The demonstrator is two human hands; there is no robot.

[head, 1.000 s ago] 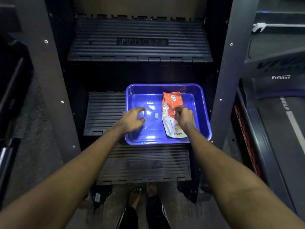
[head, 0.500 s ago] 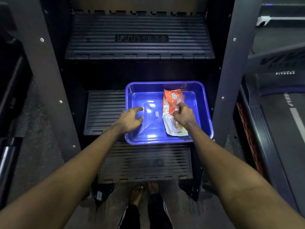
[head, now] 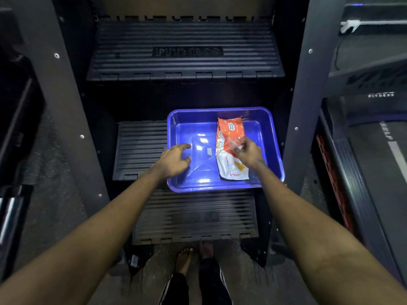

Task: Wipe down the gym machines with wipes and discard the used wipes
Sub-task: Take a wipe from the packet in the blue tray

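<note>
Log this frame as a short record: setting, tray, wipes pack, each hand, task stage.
setting: blue tray on a ribbed step of a gym stair machine
wipes pack: orange and white, lying in the tray's right half
right hand: pinches something clear at the pack's top face
left hand: fingers relaxed over the tray's left side, holding nothing
task stage: apparently opening the pack

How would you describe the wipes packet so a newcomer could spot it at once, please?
Find the stair machine's black ribbed steps; a blue tray sits on the middle step. In its right half lies the wipes packet, the only orange-and-white thing there, pinched by the right hand.
</note>
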